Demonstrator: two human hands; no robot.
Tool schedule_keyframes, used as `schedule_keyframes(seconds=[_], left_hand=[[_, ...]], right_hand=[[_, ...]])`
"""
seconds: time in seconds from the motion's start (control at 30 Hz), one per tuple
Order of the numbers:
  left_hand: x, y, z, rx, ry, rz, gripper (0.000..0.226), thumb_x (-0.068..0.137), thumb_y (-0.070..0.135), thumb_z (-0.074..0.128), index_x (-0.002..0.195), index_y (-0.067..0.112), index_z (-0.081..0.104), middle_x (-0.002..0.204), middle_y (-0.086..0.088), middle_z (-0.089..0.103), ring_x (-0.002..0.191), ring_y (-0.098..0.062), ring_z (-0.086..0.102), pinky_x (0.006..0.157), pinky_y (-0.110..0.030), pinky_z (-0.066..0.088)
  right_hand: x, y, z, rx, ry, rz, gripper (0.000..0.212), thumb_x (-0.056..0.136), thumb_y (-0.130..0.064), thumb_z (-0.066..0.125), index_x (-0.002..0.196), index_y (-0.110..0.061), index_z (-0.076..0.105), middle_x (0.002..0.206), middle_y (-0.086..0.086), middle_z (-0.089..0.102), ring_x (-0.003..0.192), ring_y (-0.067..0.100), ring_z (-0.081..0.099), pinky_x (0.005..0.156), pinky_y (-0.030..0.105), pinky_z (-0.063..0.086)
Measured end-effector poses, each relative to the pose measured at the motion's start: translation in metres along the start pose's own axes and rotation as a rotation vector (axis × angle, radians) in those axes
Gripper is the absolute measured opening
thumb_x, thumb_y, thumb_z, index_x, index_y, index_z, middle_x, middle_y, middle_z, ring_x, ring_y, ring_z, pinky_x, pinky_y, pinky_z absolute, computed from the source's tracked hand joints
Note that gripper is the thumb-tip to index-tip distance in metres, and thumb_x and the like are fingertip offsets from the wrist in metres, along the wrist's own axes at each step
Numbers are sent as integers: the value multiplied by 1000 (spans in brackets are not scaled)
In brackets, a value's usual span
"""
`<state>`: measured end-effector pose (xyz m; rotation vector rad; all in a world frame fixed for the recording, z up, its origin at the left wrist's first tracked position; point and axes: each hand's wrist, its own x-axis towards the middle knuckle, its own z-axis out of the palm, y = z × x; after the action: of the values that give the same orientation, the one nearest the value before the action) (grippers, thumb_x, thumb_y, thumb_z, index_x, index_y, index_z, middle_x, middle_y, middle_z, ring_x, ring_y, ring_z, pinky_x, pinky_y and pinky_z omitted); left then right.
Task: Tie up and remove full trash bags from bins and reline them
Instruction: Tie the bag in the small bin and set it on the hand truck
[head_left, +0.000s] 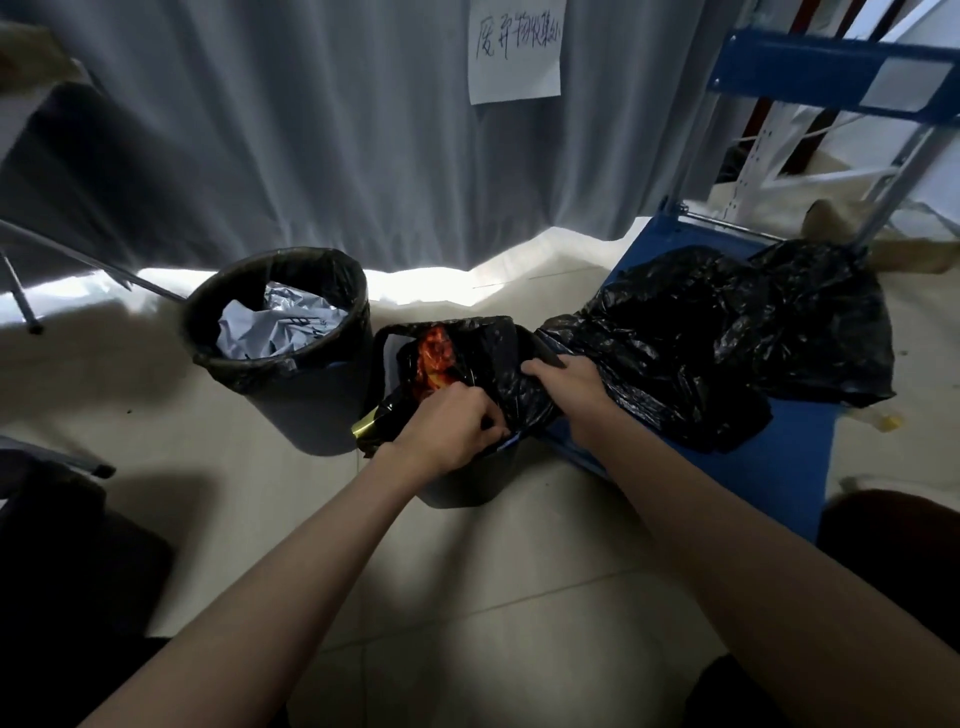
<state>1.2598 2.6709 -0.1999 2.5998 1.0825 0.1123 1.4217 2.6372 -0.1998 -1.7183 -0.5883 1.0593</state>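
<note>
Over the small black plastic bin (467, 483) my left hand (447, 431) and right hand (566, 379) pinch its black bag's rim (498, 358) closed-fingered; yanking unevenly could tear it, spilling the red wrapper (436, 358).

Second bin (291, 364) and blue cart (769, 467) flank the near bin (467, 478).

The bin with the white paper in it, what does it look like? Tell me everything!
The bin is round and dark, likely plastic, and stands upright on the pale tiled floor in front of the grey curtain. A thin black liner sits inside, folded out over the rim and crinkled there. Crumpled white paper with dark print fills it close to the top. No hand touches it. Its right side stands very close to the smaller bin that both hands are working on; whether they touch cannot be told.
</note>
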Motion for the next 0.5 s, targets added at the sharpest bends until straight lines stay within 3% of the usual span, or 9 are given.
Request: schedule_keyframes(seconds=[0.07,0.17,0.27,0.37,0.5], left_hand=[[2,1,-2,23,-8,-1,11,90,29,64,88,28,75,89,5,74,84,-18,67,73,-34,54],[5,2,-9,53,-61,23,12,89,29,63,85,30,74,89,6,73,84,-19,67,71,-32,52],[9,-1,-31,107,-94,83,16,87,41,66,88,29,76,88,8,73,83,-15,66,70,-30,49],[18,-16,-63,159,75,82,30,89,52,58,92,27,73,94,7,67,87,-15,62,74,-34,50],[17,-45,-86,280,232,-133,29,94,29,50,112,12,65,111,-9,62,103,-31,59,84,-43,51]], right_hand=[[8,-14,-2,-135,7,-42,10,77,-10,68,82,-2,70,76,13,66,77,29,67,65,32,48],[12,-41,-5,-497,-56,-122,5,76,-9,66,78,-9,62,79,12,61,81,28,63,64,29,44],[10,-68,-6,-805,-172,-105,15,82,-3,67,91,-10,57,92,13,59,89,32,64,76,41,59],[11,-81,-5,-859,-240,-48,21,83,-6,70,102,-1,62,96,21,65,95,39,70,78,52,60],[16,-75,6,-857,-202,-148,29,84,-25,72,72,-7,54,78,12,61,82,33,65,72,42,58]])
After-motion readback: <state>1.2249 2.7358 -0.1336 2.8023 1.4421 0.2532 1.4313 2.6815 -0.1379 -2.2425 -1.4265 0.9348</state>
